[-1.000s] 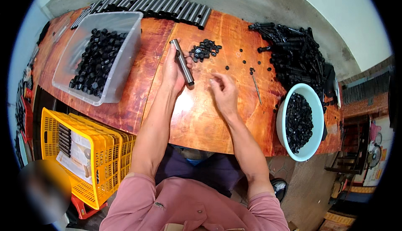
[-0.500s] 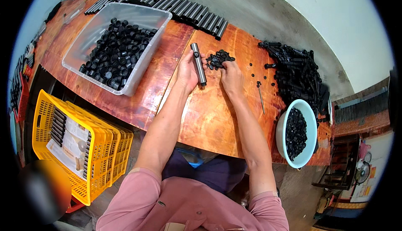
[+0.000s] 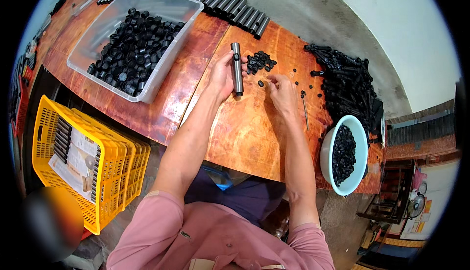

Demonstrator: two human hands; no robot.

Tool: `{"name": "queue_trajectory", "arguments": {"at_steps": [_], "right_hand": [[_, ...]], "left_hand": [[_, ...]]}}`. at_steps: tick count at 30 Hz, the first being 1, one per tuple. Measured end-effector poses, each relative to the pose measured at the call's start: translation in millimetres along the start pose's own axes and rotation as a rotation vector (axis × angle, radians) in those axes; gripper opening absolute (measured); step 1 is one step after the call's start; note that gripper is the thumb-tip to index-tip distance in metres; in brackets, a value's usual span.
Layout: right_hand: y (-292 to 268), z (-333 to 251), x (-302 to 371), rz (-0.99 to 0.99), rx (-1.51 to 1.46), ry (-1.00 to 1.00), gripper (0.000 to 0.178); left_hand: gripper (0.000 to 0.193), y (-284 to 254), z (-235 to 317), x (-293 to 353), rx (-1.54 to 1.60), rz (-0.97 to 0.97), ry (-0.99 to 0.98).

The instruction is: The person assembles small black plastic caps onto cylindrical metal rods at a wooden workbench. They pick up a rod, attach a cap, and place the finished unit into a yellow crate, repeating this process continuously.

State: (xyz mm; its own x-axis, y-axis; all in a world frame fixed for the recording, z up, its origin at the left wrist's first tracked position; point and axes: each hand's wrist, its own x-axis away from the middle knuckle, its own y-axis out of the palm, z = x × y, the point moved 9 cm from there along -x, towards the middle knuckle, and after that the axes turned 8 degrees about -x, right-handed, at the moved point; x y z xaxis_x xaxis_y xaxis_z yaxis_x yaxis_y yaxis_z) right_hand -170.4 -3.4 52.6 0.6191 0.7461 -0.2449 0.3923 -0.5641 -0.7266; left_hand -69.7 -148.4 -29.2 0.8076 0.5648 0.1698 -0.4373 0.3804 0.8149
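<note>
A reddish-brown wooden table [image 3: 235,142] runs along a grey wall. Above it, the left hand [image 3: 223,76] grips one metal tube [image 3: 237,69], fingers wrapped round its middle; the long axis runs away from the person, far end toward the wall and slightly left, dark end nearest. The right hand [image 3: 284,93] is half curled, fingertips just beside one loose black piece [image 3: 261,83]; whether they pinch anything, I cannot tell. Past both lies one pile of black caps [image 3: 259,62], too jumbled to count. Farther out stand one clear bin [image 3: 166,67], left, and one pale-blue bowl [image 3: 361,152], right.
</note>
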Motion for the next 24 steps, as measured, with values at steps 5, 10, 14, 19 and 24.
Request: {"name": "queue_trajectory", "arguments": {"at_steps": [5,10,14,19,24], "right_hand": [[18.0,-15.0,-1.4,-0.194,0.047,-0.159,0.024],[15.2,-8.6,6.4,-0.196,0.08,-0.11,0.024],[11.7,-8.9,11.7,-0.18,0.007,-0.041,0.023],[13.3,1.2,12.8,-0.129,-0.029,-0.068,0.021],[10.3,-0.2,18.8,-0.067,-0.028,-0.118,0.019]], "left_hand": [[0.035,2.2,-1.2,2.1,0.002,-0.037,-0.046],[0.026,14.5,-7.6,8.2,-0.023,-0.127,-0.119],[0.025,21.5,-10.1,11.0,-0.033,-0.138,-0.102],[0.031,32.8,-13.0,16.1,-0.109,-0.21,-0.096],[0.039,38.7,-22.7,17.8,-0.1,-0.261,-0.135]]}}
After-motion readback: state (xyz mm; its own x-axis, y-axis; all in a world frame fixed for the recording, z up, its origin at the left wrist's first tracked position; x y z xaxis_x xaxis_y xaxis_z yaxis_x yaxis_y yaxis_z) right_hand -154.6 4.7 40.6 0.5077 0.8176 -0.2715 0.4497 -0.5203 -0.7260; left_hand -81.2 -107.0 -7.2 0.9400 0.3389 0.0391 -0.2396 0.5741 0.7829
